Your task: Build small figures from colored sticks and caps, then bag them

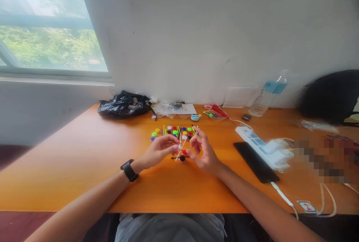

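Observation:
My left hand pinches a small white round piece between thumb and fingertips. A thin white stick slants across it, seemingly joined to it. My right hand is just to the right, its fingers curved and apart with nothing visible between them. Below the fingertips a black round piece lies on the table with a black arrow across it, and a red round piece is close behind. Beyond my hands are several coloured discs, such as a yellow disc, and arrow-shaped sticks, partly hidden by my fingers.
On the wooden table, a black plastic bag lies at the back left. A blue and white round container stands behind the discs. To the right are a power strip, a black phone, cables and a water bottle.

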`<state>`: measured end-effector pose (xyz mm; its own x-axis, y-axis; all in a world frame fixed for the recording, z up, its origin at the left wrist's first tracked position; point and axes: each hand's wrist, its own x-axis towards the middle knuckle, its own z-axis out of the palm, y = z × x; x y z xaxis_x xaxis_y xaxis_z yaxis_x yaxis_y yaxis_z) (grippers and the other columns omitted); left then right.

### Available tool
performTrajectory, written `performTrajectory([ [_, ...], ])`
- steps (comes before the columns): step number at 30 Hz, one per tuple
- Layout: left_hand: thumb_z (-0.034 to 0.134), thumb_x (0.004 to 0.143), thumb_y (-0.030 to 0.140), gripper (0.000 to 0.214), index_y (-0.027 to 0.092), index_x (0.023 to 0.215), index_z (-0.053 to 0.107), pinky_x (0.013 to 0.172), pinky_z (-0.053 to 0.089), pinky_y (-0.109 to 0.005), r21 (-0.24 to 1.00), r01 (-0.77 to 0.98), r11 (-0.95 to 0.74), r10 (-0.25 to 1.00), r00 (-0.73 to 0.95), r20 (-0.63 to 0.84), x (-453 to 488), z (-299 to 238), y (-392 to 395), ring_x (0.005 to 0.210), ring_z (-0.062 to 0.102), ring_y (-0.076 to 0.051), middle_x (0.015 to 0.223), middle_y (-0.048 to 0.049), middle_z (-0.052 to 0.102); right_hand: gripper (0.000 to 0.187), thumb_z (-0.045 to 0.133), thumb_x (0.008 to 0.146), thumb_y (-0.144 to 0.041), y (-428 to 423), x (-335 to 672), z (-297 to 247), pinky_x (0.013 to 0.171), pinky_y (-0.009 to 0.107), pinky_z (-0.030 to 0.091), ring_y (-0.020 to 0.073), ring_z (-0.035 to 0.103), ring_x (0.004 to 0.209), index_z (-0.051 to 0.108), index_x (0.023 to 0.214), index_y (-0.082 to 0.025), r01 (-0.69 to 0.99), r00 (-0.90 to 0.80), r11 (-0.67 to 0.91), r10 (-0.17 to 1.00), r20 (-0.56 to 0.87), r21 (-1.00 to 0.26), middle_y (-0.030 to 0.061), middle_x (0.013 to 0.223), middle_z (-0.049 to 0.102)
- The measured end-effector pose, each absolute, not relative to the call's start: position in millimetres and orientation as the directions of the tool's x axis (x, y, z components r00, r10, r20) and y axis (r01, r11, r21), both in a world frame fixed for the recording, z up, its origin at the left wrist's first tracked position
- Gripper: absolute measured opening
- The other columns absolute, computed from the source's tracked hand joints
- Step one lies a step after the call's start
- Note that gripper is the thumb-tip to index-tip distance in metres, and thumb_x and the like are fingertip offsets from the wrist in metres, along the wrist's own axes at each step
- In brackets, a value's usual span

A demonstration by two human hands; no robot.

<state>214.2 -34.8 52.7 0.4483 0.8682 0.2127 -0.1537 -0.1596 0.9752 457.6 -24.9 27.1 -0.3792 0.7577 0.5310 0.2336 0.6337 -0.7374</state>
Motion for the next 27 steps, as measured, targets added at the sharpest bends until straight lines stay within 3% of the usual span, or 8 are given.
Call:
performTrajectory([
  [1,0.082,0.090,0.041,0.032,0.015,0.104,0.072,0.076,0.055,-0.029,0.974,-0.146,-0.170,0.874,0.433,0.218,214,52,-34,0.079,0.063,-0.014,0.098,-0.0053,0.068,0.036,0.067,0.098,-0.047,-24,458,29,0.064,0.030,0.045,0.0135,0.048,0.063,0.063,0.124,-0.023,0.206,-0.454,0.592,0.763,0.460,-0.779,-0.0009,0.082,0.058],
  [2,0.081,0.090,0.042,0.032,0.015,0.104,0.072,0.075,0.054,-0.028,0.974,-0.137,-0.182,0.883,0.413,0.223,214,52,-34,0.078,0.063,-0.013,0.097,-0.0054,0.068,0.033,0.063,0.100,-0.053,-23,459,31,0.061,0.029,0.043,0.0127,0.045,0.058,0.068,0.099,-0.020,0.177,-0.546,0.540,0.750,0.374,-0.823,-0.0015,0.072,0.056],
  [4,0.080,0.091,0.043,0.032,0.015,0.104,0.072,0.070,0.052,-0.027,0.973,-0.109,-0.202,0.906,0.358,0.228,214,50,-32,0.073,0.060,-0.012,0.095,-0.0055,0.069,0.062,0.051,0.103,-0.064,-19,462,33,0.058,0.030,0.038,0.0119,0.040,0.051,0.055,0.061,-0.019,0.126,-0.686,0.434,0.687,0.238,-0.892,-0.0016,0.053,0.047],
  [5,0.079,0.091,0.044,0.032,0.015,0.104,0.072,0.069,0.051,-0.027,0.974,-0.092,-0.206,0.917,0.328,0.225,213,49,-31,0.072,0.060,-0.012,0.096,-0.0057,0.070,0.069,0.048,0.102,-0.069,-17,464,33,0.056,0.030,0.035,0.0118,0.039,0.050,0.048,0.054,-0.020,0.110,-0.701,0.402,0.680,0.216,-0.909,-0.0013,0.050,0.045],
  [8,0.080,0.091,0.044,0.031,0.016,0.103,0.073,0.075,0.053,-0.028,0.975,-0.050,-0.214,0.941,0.257,0.220,212,46,-27,0.082,0.065,-0.015,0.103,-0.0079,0.074,0.074,0.047,0.097,-0.078,-11,467,32,0.054,0.029,0.028,0.0120,0.037,0.052,0.047,0.051,-0.020,0.075,-0.607,0.388,0.748,0.267,-0.919,-0.0008,0.051,0.044],
  [13,0.080,0.089,0.045,0.032,0.016,0.103,0.076,0.094,0.054,-0.034,0.974,0.013,-0.225,0.950,0.225,0.216,211,38,-22,0.100,0.070,-0.021,0.109,-0.0093,0.077,0.070,0.050,0.101,-0.070,-10,468,31,0.057,0.030,0.029,0.0121,0.040,0.053,0.053,0.053,-0.018,0.095,-0.535,0.410,0.790,0.300,-0.907,-0.0001,0.054,0.047],
  [22,0.078,0.091,0.044,0.031,0.016,0.105,0.076,0.097,0.053,-0.034,0.974,0.027,-0.226,0.951,0.223,0.215,211,34,-20,0.105,0.070,-0.022,0.113,-0.0102,0.077,0.071,0.048,0.101,-0.070,-12,467,33,0.059,0.030,0.032,0.0133,0.044,0.055,0.053,0.053,-0.018,0.168,-0.491,0.426,0.818,0.299,-0.889,0.0009,0.053,0.050],
  [27,0.080,0.089,0.044,0.031,0.016,0.101,0.074,0.089,0.053,-0.030,0.974,-0.029,-0.225,0.954,0.199,0.226,212,44,-25,0.100,0.068,-0.020,0.107,-0.0090,0.076,0.069,0.048,0.102,-0.068,-14,466,39,0.059,0.031,0.034,0.0138,0.043,0.056,0.055,0.054,-0.018,0.188,-0.458,0.450,0.826,0.328,-0.873,0.0014,0.056,0.051],
])
